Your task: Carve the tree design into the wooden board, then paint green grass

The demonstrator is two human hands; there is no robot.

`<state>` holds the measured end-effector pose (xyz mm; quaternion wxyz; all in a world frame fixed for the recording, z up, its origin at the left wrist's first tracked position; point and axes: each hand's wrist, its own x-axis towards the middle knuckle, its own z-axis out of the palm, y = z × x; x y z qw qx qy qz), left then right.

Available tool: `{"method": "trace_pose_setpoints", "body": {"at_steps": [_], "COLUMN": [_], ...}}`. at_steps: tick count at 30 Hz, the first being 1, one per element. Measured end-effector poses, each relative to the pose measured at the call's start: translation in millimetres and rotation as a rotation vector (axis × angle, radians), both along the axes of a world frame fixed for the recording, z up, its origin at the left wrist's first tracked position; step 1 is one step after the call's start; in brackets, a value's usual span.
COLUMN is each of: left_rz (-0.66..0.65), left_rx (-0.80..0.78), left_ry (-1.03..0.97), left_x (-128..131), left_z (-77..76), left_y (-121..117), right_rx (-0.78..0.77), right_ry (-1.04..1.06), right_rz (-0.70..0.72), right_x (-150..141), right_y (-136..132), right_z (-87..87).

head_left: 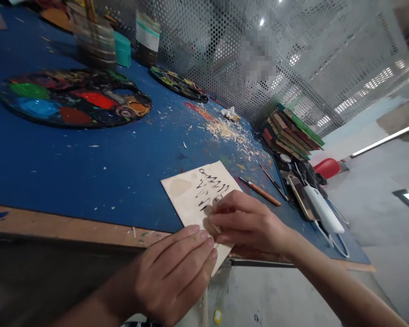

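Observation:
A pale, flat board [180, 186] with dark handwritten-looking marks lies slanted at the table's front edge, its lower corner sticking out past it. My left hand [177, 272] is closed over the board's lower left edge, fingers together on its face. The fingers of my right hand [248, 222] are bent and pinched together low on the board, close to the left fingertips; whatever they hold is hidden. Just beyond the right hand lie a wooden-handled carving tool [261, 191] and a thin dark tool [273, 181].
A large paint palette [98, 116] and a smaller one [180, 84] lie on the blue table [122, 172]. Jars [147, 41] stand behind. Wood shavings [228, 131] are scattered mid-table. Stacked boards [293, 131], a phone [300, 196] and a white power bank [323, 209] are at the right.

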<state>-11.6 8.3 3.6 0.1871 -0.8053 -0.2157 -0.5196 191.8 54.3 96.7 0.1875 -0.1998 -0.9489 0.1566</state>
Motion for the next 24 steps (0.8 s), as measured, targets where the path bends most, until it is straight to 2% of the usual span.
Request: {"method": "trace_pose_setpoints", "body": {"at_steps": [4, 9, 11, 18, 22, 24], "left_rz": [-0.015, 0.017, 0.029, 0.026, 0.022, 0.012], "left_rx": [0.026, -0.040, -0.066, 0.019, -0.082, -0.102], "left_ry": [0.012, -0.001, -0.003, -0.010, -0.011, 0.004], "left_x": [-0.2, 0.5, 0.9, 2.1, 2.1, 1.3], "left_z": [-1.6, 0.3, 0.7, -2.3, -0.9, 1.0], "left_y": [1.8, -4.4, -6.6, -2.0, -7.3, -9.9], "right_rx": [0.063, 0.358, 0.413, 0.282, 0.135, 0.166], "right_ry": [0.045, 0.037, 0.028, 0.040, 0.211, 0.377], "right_rz": [0.053, 0.047, 0.016, -0.077, -0.304, -0.464], "right_x": [6.2, 5.1, 3.7, -3.8, -5.1, 5.0], "right_y": [3.7, -7.1, -8.6, -1.2, 2.9, 19.2], "right_z": [-7.5, -13.5, -12.6, -8.2, 2.8, 14.9]}}
